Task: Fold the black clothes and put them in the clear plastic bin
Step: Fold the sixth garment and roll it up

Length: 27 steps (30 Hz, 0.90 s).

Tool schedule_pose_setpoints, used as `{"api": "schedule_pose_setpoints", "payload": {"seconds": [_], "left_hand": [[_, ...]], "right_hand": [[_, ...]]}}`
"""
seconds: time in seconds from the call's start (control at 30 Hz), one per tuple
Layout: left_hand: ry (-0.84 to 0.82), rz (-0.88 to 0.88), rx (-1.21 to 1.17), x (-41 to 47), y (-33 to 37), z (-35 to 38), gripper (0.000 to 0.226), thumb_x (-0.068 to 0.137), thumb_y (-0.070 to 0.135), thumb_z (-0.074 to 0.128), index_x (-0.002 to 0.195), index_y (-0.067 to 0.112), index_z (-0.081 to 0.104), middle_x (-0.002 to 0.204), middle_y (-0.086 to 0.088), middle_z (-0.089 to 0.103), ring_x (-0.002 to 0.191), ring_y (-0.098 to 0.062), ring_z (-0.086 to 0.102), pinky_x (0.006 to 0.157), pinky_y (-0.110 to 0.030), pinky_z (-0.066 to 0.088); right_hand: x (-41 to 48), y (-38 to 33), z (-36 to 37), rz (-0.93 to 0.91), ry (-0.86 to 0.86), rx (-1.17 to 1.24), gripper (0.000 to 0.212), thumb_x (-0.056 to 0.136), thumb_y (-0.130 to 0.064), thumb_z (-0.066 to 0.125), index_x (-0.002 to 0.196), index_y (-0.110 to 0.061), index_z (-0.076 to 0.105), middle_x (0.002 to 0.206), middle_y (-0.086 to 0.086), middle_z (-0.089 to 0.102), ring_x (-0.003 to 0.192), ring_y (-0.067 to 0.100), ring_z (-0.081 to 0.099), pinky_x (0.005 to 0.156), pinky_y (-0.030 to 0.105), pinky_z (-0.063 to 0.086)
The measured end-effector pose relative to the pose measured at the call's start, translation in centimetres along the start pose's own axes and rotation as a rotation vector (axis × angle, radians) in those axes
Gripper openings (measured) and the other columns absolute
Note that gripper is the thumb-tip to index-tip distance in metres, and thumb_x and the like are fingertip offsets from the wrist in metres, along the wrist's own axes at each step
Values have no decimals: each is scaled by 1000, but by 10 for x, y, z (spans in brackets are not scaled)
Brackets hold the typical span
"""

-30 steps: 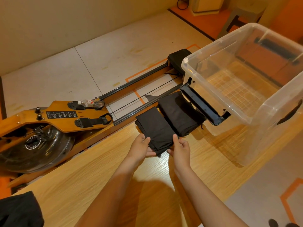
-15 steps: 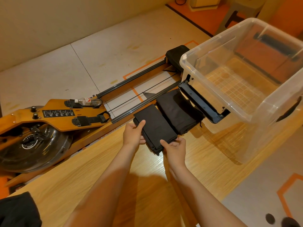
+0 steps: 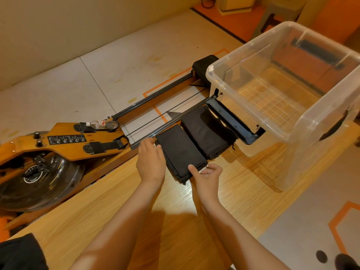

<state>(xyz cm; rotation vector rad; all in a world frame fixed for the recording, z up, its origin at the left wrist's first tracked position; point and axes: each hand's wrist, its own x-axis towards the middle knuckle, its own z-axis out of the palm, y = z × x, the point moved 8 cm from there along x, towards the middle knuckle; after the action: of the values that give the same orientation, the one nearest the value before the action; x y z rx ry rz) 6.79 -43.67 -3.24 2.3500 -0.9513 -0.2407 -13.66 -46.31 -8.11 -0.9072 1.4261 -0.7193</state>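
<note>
Two folded black garments lie side by side on the wooden table [image 3: 136, 221]. The left garment [image 3: 181, 149] is between my hands; the right garment [image 3: 206, 131] lies against the clear plastic bin [image 3: 319, 117], which stands empty at the table's right end. My left hand [image 3: 151, 162] rests along the left garment's left edge, fingers pointing away from me. My right hand [image 3: 208, 176] is at its near end, with the thumb on top of the cloth and the fingers curled at the near right corner.
A wooden rowing machine [image 3: 64, 149] lies on the floor beyond the table's far edge, with a water bottle [image 3: 101, 124] on it. More black cloth [image 3: 19, 252] sits at the table's near left corner. The bin's black latch [image 3: 231, 121] hangs open toward the garments.
My left hand has slid from the garment's near end farther along its left edge. My right hand has stayed at the near end. The garment has hardly moved.
</note>
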Motion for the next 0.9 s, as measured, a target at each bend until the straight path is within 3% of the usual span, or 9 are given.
{"api": "schedule_pose_setpoints", "payload": {"seconds": [0.07,0.13,0.27,0.37,0.47,0.57,0.63,0.77,0.9], "left_hand": [[-27,340,108,-20,36,4,34,98,23,49,129,10,51,127,-6,56,120,-21,51,100,-36,43],[-176,507,189,-36,51,26,48,99,29,46,144,13,39,150,-4,39,142,-20,30,117,-35,20],[-380,419,353,-41,26,55,68,102,49,27,155,16,1,163,-3,-8,148,-16,-17,121,-34,-10],[-454,378,411,-43,13,61,71,101,53,20,154,16,-9,161,-4,-17,146,-17,-23,120,-36,-12],[-410,356,390,-41,16,54,68,102,51,18,153,17,-11,160,-2,-19,146,-16,-24,121,-36,-11],[-329,290,314,-34,22,43,64,103,45,19,153,16,-8,160,-2,-17,146,-15,-22,121,-37,-9],[-327,267,327,-32,18,43,62,104,39,20,153,14,-9,161,-3,-17,146,-15,-22,122,-37,-8],[-375,261,363,-38,5,54,63,104,33,20,152,13,-16,160,-5,-23,144,-16,-27,120,-36,-12],[-376,236,362,-41,-1,63,62,104,31,17,150,13,-20,158,-4,-27,143,-15,-29,120,-34,-14]], "right_hand": [[-2,1,-10,-21,31,28,44,87,-22,71,116,-15,38,93,3,43,74,9,48,61,10,44],[-4,2,-12,-36,35,16,39,89,-25,68,114,-14,41,93,3,45,76,10,48,64,14,44],[1,2,-4,-28,16,-62,33,90,-26,67,111,-14,44,94,4,52,83,14,54,67,17,42],[3,-8,-9,-124,52,-160,30,89,-18,68,108,-14,44,95,4,48,83,14,52,71,20,44],[-16,-31,-11,-489,92,-435,26,89,-14,65,107,-13,47,101,-3,45,88,8,45,79,22,43],[-37,-47,15,-880,-35,-745,23,91,-17,56,114,-12,53,114,-2,52,108,13,46,94,30,44],[-33,-52,42,-1005,-155,-915,36,96,-23,42,127,-10,55,131,4,55,127,17,45,108,33,35],[-1,-50,79,-993,-309,-1272,54,98,-34,24,144,-11,41,151,6,41,142,18,32,118,33,10],[24,-28,82,-862,-426,-1404,80,85,-60,-25,149,-18,-1,161,-1,-1,146,9,-11,116,31,-14]]}}
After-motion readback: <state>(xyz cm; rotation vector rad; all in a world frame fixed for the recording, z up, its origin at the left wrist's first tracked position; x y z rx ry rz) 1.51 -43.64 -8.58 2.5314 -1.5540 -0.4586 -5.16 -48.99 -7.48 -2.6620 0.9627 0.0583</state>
